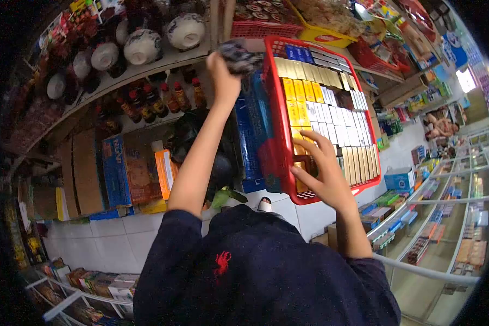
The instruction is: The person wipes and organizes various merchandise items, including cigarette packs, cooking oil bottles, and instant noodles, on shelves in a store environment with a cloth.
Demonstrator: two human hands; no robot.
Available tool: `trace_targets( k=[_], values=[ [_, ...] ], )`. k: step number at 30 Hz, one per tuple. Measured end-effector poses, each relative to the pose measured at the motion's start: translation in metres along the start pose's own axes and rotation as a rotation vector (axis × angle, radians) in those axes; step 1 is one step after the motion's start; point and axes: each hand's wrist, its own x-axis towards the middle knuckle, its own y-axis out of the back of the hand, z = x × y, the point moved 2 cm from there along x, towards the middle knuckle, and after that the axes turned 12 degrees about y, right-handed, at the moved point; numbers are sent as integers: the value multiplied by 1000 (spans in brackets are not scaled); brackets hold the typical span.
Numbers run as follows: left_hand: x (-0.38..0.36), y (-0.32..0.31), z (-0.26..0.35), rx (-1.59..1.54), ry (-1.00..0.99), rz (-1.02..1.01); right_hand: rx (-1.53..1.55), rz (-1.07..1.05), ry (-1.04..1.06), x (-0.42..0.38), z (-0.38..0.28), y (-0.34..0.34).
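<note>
My left hand (224, 76) is raised at the upper middle, fingers wrapped round a dark checkered cloth (241, 57) that is blurred by motion. Just right of it stands a red plastic basket (281, 117) filled with rows of small boxes. Gold boxes (309, 70) line the far rows, yellow boxes (292, 111) the left side, and white boxes (337, 117) the middle. Over the basket's near left part is my right hand (319, 165), its fingers apart above the yellow boxes; it holds nothing that I can see.
Shelves with upturned bowls (142, 46) and sauce bottles (152, 100) run along the upper left. Cartons (114, 168) stand below them. A glass display case (445, 217) is at the right. A yellow basket (326, 37) sits behind the red one.
</note>
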Motion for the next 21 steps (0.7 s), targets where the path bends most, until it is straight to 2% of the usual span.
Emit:
trace_targets(
  k=[1, 3, 5, 7, 8, 9, 11, 14, 18, 21],
  values=[
    [7, -30, -25, 29, -44, 9, -14, -10, -25, -4, 0, -6],
    [10, -72, -42, 164, 3, -315, -86, -54, -23, -7, -4, -13],
    [-8, -87, -42, 214, 27, -415, -130, -27, -31, -9, -5, -20],
    [-8, -73, -28, 232, -14, -406, -200, 29, -43, -7, -6, -23],
    [-13, -60, -17, 221, -7, -475, -165, 60, -47, -7, -4, -25],
    [-24, -49, -12, 214, 6, -544, -191, 65, -57, -10, -3, -29],
    [-49, -36, -5, 277, -142, -498, -220, 62, 6, -7, -6, -30],
    [-98, 6, 20, 289, -141, -568, -202, 175, 47, -10, -6, -28],
    [-163, 55, 39, 212, -16, -665, -171, 281, 163, -20, -17, -23],
    [-213, 91, 39, 245, 49, -772, 127, 295, 336, -28, -38, -28]
  ],
)
